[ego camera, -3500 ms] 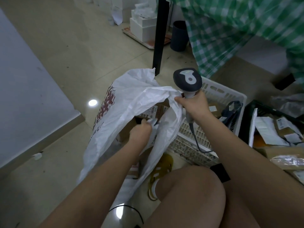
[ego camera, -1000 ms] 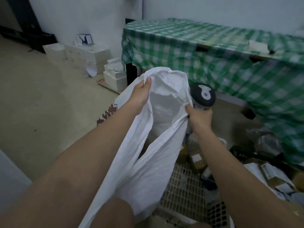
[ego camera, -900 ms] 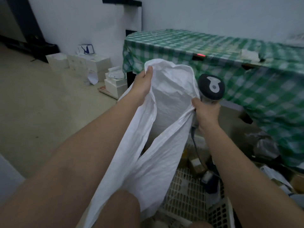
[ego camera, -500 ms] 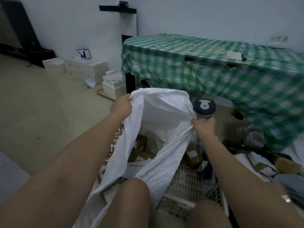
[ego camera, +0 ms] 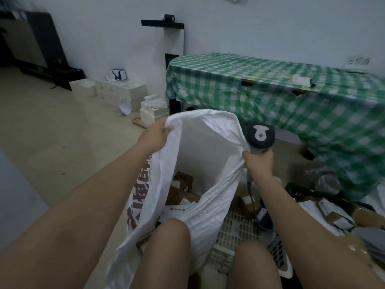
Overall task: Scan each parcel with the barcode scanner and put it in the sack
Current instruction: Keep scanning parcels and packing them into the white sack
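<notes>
- The white woven sack stands on the floor between the person's knees, its mouth held wide open. Red printed characters run down its left outer face.
- Inside the sack, brown cardboard parcels and a flat white parcel with a printed label lie at the bottom.
- The left hand grips the left rim of the sack, fingers curled round a bunch of the fabric.
- The right hand holds the handle of the barcode scanner and pinches the right rim of the sack against it; its fingers are clamped on both. The scanner's dark head points upward, and its cable hangs down beside the forearm.
- A white perforated plastic crate sits just beside the sack on the right, with small boxed parcels in it.
- Further right on the floor lies a heap of loose parcels: cardboard boxes, labelled mailers and grey bags, blurred at the frame edge.
- Behind the sack stands the surface, covered by a green-and-white checked cloth hanging low on the right. A small pale object rests on its top near the right end; it cannot be identified.
- Stacked white boxes stand against the white wall to the left of the surface, with loose paper beside them.
- A black stand with a small device on top is at the wall behind the surface.
- A dark cabinet occupies the far left corner. The floor is beige and smooth.
</notes>
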`<state>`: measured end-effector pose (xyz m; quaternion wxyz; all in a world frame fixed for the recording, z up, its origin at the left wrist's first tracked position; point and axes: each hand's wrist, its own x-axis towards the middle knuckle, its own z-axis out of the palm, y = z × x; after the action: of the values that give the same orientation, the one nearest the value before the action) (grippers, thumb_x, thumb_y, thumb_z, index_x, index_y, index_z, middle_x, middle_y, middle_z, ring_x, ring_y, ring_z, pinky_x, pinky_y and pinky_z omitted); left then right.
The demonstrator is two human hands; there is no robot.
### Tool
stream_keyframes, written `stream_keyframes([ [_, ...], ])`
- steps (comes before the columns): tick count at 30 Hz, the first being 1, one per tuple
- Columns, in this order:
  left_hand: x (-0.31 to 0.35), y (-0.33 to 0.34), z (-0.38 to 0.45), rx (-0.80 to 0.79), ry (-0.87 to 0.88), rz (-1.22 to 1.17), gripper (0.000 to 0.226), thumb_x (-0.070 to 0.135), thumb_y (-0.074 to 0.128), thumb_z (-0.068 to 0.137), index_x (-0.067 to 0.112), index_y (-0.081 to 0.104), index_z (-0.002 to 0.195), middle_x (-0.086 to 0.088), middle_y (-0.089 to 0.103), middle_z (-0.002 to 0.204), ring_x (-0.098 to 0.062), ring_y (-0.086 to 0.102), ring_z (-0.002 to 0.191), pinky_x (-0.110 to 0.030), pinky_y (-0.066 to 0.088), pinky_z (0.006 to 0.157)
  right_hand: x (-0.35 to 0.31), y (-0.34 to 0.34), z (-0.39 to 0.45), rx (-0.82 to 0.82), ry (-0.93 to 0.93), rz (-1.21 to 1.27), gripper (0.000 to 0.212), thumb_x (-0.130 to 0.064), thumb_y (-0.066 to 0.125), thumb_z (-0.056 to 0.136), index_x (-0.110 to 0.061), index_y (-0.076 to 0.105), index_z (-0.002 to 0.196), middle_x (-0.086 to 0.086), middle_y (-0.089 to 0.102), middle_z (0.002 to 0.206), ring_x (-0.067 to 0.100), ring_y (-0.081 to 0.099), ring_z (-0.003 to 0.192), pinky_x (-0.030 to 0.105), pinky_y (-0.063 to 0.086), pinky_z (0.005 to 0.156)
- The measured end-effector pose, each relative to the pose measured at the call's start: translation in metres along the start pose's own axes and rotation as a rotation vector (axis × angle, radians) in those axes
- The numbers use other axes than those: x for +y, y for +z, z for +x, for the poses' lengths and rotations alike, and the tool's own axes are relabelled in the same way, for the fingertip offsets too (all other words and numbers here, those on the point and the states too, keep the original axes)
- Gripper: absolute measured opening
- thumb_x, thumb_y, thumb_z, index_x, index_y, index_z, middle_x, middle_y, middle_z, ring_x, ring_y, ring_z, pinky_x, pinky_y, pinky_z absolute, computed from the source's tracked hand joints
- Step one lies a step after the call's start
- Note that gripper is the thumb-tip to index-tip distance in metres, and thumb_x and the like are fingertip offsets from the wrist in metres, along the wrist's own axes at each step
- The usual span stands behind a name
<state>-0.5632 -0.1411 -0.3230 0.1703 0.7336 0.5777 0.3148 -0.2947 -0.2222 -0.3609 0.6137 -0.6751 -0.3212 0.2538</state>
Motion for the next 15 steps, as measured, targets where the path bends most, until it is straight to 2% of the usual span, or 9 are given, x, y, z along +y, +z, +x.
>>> stream_keyframes([
  [1, -0.010, 0.008, -0.010, -0.151, -0.004, -0.043, 0.050, 0.033, 0.048, 0.100, 0.018, 0.035, 0.145, 0.000, 0.049, 0.135, -0.022, 0.050, 0.117, -0.031, 0.039, 0.087, 0.002, 0.003, -0.001, 0.003, 0.015, 0.001, 0.056, -0.005, 0.070, 0.074, -0.007, 0.054, 0.128, 0.011, 0.063, 0.119, 0.027, 0.059, 0.109, 0.036, 0.050, 0.090],
  [3, -0.030, 0.022, -0.030, -0.361, -0.023, -0.030, 0.075, 0.040, 0.059, 0.093, 0.019, 0.020, 0.153, 0.000, 0.035, 0.152, -0.023, 0.039, 0.134, -0.033, 0.036, 0.099, 0.005, 0.009, -0.002, -0.002, 0.034, -0.012, 0.057, -0.007, 0.070, 0.074, -0.007, 0.054, 0.128, 0.011, 0.063, 0.120, 0.027, 0.060, 0.109, 0.037, 0.050, 0.090],
  [7, -0.062, 0.045, -0.064, -0.486, -0.070, -0.089, 0.105, 0.044, 0.072, 0.082, 0.021, 0.001, 0.155, 0.000, 0.016, 0.160, -0.025, 0.024, 0.144, -0.036, 0.027, 0.111, 0.005, 0.023, -0.007, -0.042, 0.003, -0.050, 0.058, -0.008, 0.069, 0.073, -0.006, 0.053, 0.129, 0.012, 0.063, 0.121, 0.027, 0.059, 0.110, 0.042, 0.051, 0.094],
  [10, -0.096, 0.055, -0.082, -0.667, -0.331, 0.121, 0.134, 0.050, 0.079, 0.071, 0.014, -0.024, 0.149, -0.008, -0.001, 0.162, -0.031, 0.018, 0.146, -0.041, 0.027, 0.116, 0.006, 0.036, -0.014, -0.070, -0.018, -0.077, 0.056, -0.008, 0.068, 0.075, -0.006, 0.052, 0.129, 0.011, 0.061, 0.124, 0.026, 0.058, 0.112, 0.036, 0.049, 0.092],
  [12, -0.118, 0.059, -0.099, -0.729, -0.469, 0.235, 0.133, 0.049, 0.078, 0.074, 0.004, -0.023, 0.148, -0.014, 0.006, 0.161, -0.034, 0.026, 0.142, -0.040, 0.034, 0.112, 0.004, 0.043, -0.017, -0.071, -0.036, -0.081, 0.056, -0.006, 0.068, 0.077, -0.008, 0.050, 0.129, 0.010, 0.060, 0.125, 0.024, 0.057, 0.112, 0.031, 0.046, 0.090],
  [14, -0.127, 0.065, -0.116, -0.670, -0.461, 0.184, 0.112, 0.045, 0.073, 0.080, 0.000, -0.002, 0.151, -0.017, 0.025, 0.155, -0.032, 0.038, 0.134, -0.037, 0.040, 0.105, 0.003, 0.050, -0.019, -0.065, -0.043, -0.055, 0.057, -0.004, 0.068, 0.077, -0.008, 0.049, 0.131, 0.009, 0.059, 0.126, 0.022, 0.056, 0.113, 0.029, 0.045, 0.091],
  [15, -0.127, 0.069, -0.124, -0.577, -0.428, 0.127, 0.095, 0.040, 0.070, 0.085, 0.002, 0.012, 0.149, -0.018, 0.036, 0.148, -0.032, 0.045, 0.127, -0.038, 0.043, 0.101, 0.002, 0.054, -0.019, -0.063, -0.036, -0.042, 0.058, -0.003, 0.067, 0.077, -0.007, 0.048, 0.132, 0.009, 0.059, 0.126, 0.022, 0.056, 0.114, 0.028, 0.045, 0.091],
])
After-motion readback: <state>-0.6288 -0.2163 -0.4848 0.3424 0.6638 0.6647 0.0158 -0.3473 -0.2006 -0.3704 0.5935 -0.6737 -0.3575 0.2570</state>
